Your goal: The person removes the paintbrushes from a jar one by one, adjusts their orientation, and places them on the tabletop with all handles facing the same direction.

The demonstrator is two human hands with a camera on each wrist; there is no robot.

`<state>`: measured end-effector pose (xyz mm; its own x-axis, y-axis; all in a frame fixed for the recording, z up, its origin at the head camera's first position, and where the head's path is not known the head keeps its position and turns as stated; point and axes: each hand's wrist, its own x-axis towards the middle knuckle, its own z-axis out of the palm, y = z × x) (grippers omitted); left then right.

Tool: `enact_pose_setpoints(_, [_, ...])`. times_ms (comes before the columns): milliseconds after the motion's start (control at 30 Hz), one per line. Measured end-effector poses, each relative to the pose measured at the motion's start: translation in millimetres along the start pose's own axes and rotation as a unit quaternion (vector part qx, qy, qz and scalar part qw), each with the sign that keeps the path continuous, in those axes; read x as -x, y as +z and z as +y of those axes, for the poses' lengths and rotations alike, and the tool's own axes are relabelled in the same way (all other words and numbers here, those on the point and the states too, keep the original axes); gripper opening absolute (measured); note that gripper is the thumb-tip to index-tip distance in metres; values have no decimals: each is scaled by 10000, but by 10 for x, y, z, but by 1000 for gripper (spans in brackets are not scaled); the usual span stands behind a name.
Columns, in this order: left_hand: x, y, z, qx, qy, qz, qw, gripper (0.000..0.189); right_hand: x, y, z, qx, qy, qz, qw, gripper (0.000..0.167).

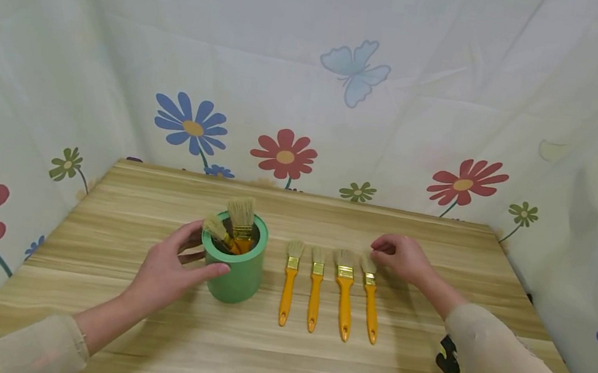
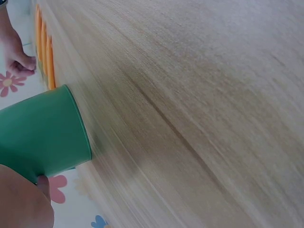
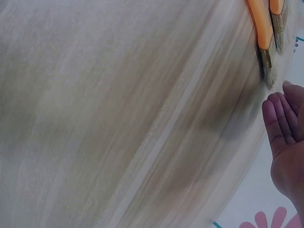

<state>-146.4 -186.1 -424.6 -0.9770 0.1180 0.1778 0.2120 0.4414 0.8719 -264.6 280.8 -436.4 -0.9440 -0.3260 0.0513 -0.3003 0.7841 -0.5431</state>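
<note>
A green can [image 1: 235, 282] stands upright on the wooden table, left of the middle. My left hand [image 1: 166, 267] holds it, thumb on the near side and fingers round its left side; the left wrist view shows the can [image 2: 45, 130] from low down. Two paintbrushes [image 1: 240, 220] lean in the can, bristles up. To its right several paintbrushes with orange handles lie in a row, bristles away from me. My right hand [image 1: 405, 260] hovers by the bristles of the rightmost paintbrush [image 1: 371, 306], fingers loosely bent. In the right wrist view a small gap separates the fingers [image 3: 273, 118] from that brush.
A small black object [image 1: 448, 357] sits on the table, partly behind my right sleeve [image 1: 503, 358]. The table [image 1: 274, 372] ends at a white curtain [image 1: 270, 63] printed with flowers and a butterfly, which hangs behind it and on both sides.
</note>
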Motion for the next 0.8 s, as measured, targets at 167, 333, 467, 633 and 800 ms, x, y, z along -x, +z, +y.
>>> enact_pose_setpoints(167, [-4,0,1,7,-11,3,10000,89,13,-44,6,32,67,96,9999,16])
enact_pose_setpoints(333, [0,0,-2,-8,-5,10,10000,89,25,-97,-30,-70,53,260,9996,20])
enact_pose_setpoints(467, [2,1,0,-18,9,15,10000,89,23,-134,-92,-224,-14,351,9991,27])
enact_pose_setpoints(633, [7,-4,13,-25,1,18,10000,89,13,-175,-209,-397,-192,391,9983,34])
enact_pose_setpoints(800, [5,-2,16,-25,-31,4,10000,90,-12,-194,-373,-539,-327,426,9971,38])
